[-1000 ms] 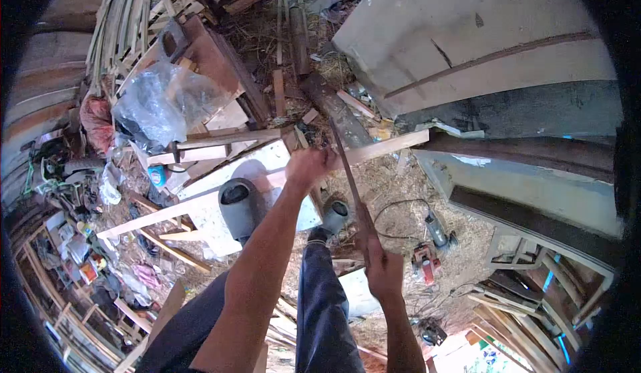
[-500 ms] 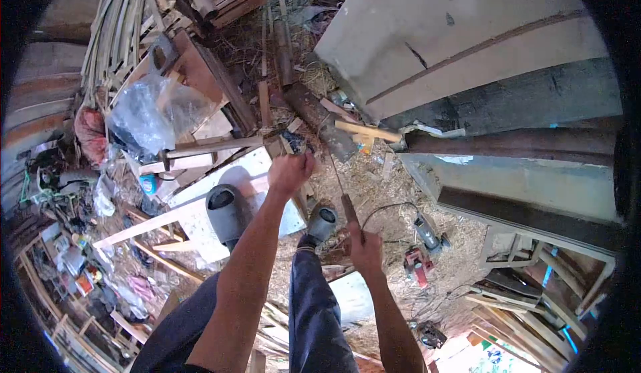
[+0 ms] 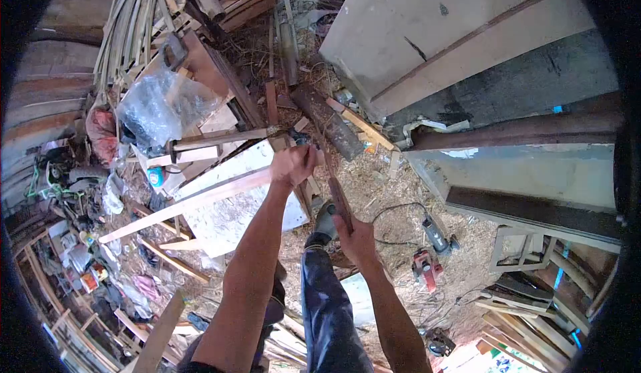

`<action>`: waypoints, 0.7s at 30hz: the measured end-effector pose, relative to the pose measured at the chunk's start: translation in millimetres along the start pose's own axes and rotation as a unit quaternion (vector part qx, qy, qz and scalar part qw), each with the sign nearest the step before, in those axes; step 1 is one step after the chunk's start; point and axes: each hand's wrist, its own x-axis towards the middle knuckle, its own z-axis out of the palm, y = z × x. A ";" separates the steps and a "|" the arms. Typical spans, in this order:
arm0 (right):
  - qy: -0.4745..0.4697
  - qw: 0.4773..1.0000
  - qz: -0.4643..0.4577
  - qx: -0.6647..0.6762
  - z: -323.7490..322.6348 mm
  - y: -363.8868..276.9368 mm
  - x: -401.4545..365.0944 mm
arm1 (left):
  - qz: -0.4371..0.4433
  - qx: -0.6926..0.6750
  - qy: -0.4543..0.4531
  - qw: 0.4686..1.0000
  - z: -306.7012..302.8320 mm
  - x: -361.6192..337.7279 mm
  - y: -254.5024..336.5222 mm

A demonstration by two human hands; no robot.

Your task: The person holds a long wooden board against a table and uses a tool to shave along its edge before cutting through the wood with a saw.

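My left hand is closed around a pale wooden strip near its right end. That strip runs down to the left, over a white-topped board. My right hand grips the brown handle of a long-handled knife. Its narrow blade points away from me, just right of my left hand and close to the strip's end; the blade's exact shape is hard to make out. A dark wooden block lies on the ground beyond the blade. My dark shoe is beside the right hand.
A corded angle grinder and a red power tool lie on shavings to the right. Large panels lean at upper right. Plastic sheeting covers wood at left. Stacked timber lies lower right.
My left foot has moved off the white-topped board and out of sight. The knife has come closer to my left hand and the strip's end. The view has shifted slightly.
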 end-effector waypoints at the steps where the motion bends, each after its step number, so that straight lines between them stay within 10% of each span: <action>1: 0.014 0.999 -0.022 -0.029 3.2 5.0 -1.5 | 0.005 0.010 0.014 1.000 -3.9 0.2 2.0; 5: -0.015 0.999 -0.015 0.040 1.5 25.7 -3.6 | 0.017 -0.030 0.053 0.998 -7.4 -3.6 1.8; 7: 0.044 0.989 -0.135 -0.037 -0.9 47.8 0.6 | 0.067 0.022 0.145 0.987 -1.6 -4.6 -0.6; 15: 0.038 0.954 -0.098 -0.280 -37.3 146.4 21.9 | 0.009 -0.070 0.200 0.977 -22.9 -33.2 28.7; 21: 0.135 0.934 -0.132 -0.303 -41.4 168.0 30.1 | 0.000 -0.124 0.011 0.992 -0.5 -40.0 39.2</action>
